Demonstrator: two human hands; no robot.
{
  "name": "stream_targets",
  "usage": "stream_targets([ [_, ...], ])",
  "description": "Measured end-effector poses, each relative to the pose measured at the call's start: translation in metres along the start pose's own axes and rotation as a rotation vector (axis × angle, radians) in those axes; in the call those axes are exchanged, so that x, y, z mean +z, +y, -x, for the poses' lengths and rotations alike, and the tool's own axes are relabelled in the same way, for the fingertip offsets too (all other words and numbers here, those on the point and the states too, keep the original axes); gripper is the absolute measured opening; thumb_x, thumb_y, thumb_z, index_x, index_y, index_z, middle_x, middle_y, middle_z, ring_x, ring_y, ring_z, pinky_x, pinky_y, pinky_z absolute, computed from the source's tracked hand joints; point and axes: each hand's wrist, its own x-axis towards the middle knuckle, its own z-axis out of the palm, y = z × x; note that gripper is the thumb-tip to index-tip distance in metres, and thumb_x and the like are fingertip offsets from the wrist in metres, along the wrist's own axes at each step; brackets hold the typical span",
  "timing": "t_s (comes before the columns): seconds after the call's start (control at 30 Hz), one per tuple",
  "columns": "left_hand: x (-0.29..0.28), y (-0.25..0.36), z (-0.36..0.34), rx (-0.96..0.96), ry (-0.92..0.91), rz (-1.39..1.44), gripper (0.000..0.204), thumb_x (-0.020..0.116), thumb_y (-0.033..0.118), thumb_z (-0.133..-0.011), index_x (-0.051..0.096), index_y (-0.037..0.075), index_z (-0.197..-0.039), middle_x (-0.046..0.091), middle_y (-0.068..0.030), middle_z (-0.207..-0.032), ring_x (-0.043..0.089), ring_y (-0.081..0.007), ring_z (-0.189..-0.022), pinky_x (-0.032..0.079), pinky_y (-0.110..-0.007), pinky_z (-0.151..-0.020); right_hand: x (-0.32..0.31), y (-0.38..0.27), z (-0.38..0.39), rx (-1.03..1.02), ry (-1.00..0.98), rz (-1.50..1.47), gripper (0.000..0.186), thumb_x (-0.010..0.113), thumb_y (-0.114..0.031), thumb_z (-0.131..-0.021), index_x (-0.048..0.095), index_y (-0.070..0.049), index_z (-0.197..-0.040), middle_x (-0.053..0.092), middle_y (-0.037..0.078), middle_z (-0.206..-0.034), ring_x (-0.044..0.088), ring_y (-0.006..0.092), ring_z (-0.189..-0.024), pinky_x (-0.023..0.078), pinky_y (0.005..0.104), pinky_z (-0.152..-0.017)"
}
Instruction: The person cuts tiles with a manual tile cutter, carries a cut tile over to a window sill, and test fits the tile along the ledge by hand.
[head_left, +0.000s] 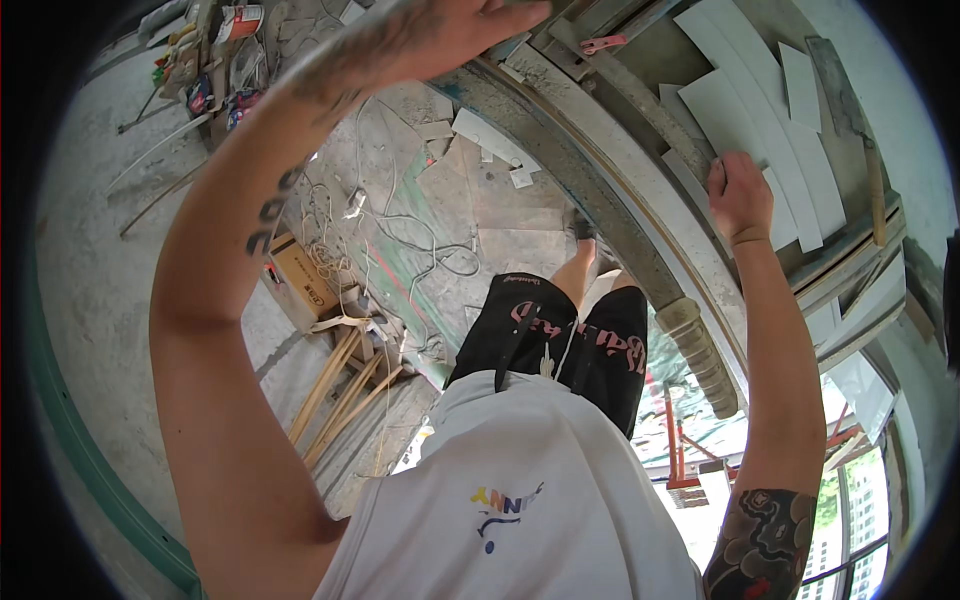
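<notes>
My left hand [440, 42] reaches across the top edge of the view. One digit stretches out to the right; the other fingers are partly cut off. Nothing shows in this hand. At the right, my right hand [741, 198] is closed, knuckles up, over the work platform beside white board strips [745, 120]. A small grey tip [765, 165] shows by its fingers, too little to name. On the platform's far part lies a small pinkish-red tool [603, 44]. A wooden handle [876, 190] rests at the platform's right side.
A long dusty beam [570, 170] curves between my body and the boards. Loose cables [430, 240] tangle on the littered floor. A cardboard box [301, 283] and wooden sticks [345, 385] lie at left. Far left stands a pile with a bucket [241, 22]. Windows [865, 490] are at lower right.
</notes>
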Motion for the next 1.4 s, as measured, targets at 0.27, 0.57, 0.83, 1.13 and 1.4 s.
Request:
stream_targets([
  [0.27,0.016,0.007,0.024,0.078,0.299,-0.038,0.014,0.059,0.014,-0.094,0.055,0.003,-0.087,0.050,-0.0080,-0.065,0.050,-0.0168,-0.053,0.042,-0.032,-0.050,-0.001,0.001,0.001,0.008,-0.008,0.021,0.018,0.051,-0.023,-0.097,0.059,-0.007,-0.095,0.060,0.014,-0.096,0.061,0.0382,-0.088,0.051,0.0474,-0.075],
  [0.57,0.014,0.002,0.024,0.123,0.324,-0.019,0.006,0.057,0.006,-0.084,0.053,0.002,-0.082,0.048,-0.0087,-0.063,0.046,-0.0187,-0.051,0.039,-0.032,-0.049,-0.001,0.000,-0.001,0.006,0.007,0.016,0.019,0.055,-0.026,-0.094,0.059,-0.008,-0.091,0.060,0.014,-0.094,0.061,0.0370,-0.089,0.051,0.0486,-0.076],
  [0.83,0.011,0.002,0.030,-0.064,0.185,-0.121,0.012,0.057,0.007,-0.082,0.060,-0.001,-0.091,0.059,-0.0120,-0.071,0.056,-0.0219,-0.058,0.046,-0.035,-0.055,-0.006,-0.003,0.000,0.040,-0.016,-0.002,0.021,0.054,-0.028,-0.095,0.061,-0.008,-0.093,0.061,0.014,-0.097,0.062,0.0375,-0.091,0.052,0.0477,-0.078],
  [1.13,0.026,-0.015,0.030,0.145,0.260,-0.141,0.012,0.052,0.012,-0.097,0.060,0.005,-0.102,0.059,-0.0077,-0.077,0.054,-0.0147,-0.068,0.044,-0.030,-0.065,-0.029,0.003,0.003,0.111,0.004,-0.007,0.026,0.053,-0.032,-0.096,0.062,-0.008,-0.092,0.064,0.015,-0.099,0.064,0.0370,-0.094,0.053,0.0479,-0.081],
  [1.4,0.024,-0.068,0.033,0.068,0.202,0.021,0.018,0.050,0.009,-0.099,0.063,0.003,-0.111,0.066,-0.0079,-0.096,0.059,-0.0148,-0.085,0.047,-0.028,-0.080,-0.155,0.101,0.125,0.561,0.253,-0.148,0.023,0.056,-0.024,-0.092,0.062,-0.001,-0.095,0.067,0.021,-0.086,0.065,0.0373,-0.087,0.049,0.0446,-0.075],
])
